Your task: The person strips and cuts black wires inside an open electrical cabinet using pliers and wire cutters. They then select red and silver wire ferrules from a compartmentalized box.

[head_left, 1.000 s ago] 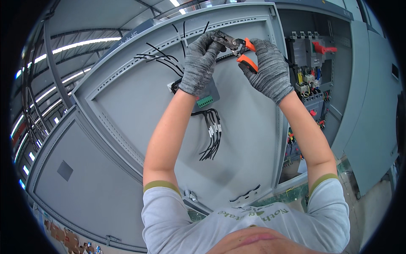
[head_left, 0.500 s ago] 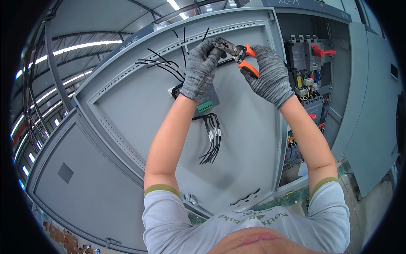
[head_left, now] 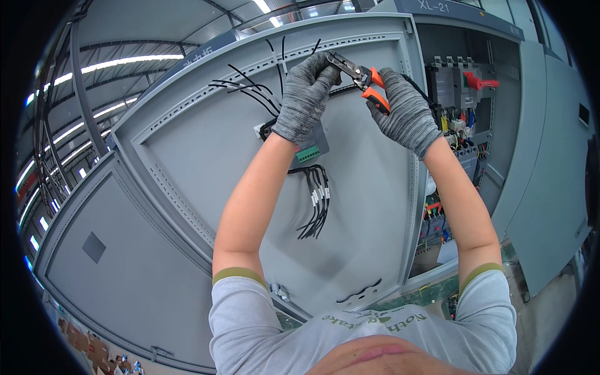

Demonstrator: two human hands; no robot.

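Note:
Both hands wear grey knitted gloves and are raised before the upper part of a grey cabinet door [head_left: 356,206]. My right hand [head_left: 407,115] grips a wire stripper [head_left: 375,94] by its orange handles, which stand apart. The tool's metal head points up and left to the fingertips of my left hand [head_left: 306,94]. Those fingers are closed in a pinch beside the jaws; what they hold is hidden. Loose black wires [head_left: 253,90] fan out left of and above my left hand. Below its wrist sits a grey device with a green terminal block [head_left: 308,154].
A bundle of black wires with white sleeves [head_left: 317,197] hangs below the device. To the right, the open cabinet holds a switch with a red handle [head_left: 480,81] and coloured wiring. Another grey door panel [head_left: 137,262] stands at left. Cardboard boxes [head_left: 87,347] lie at lower left.
Both hands and the wire stripper sit slightly farther right in view, as does the door's upper part. More of the tool's metal head shows beside my left fingertips.

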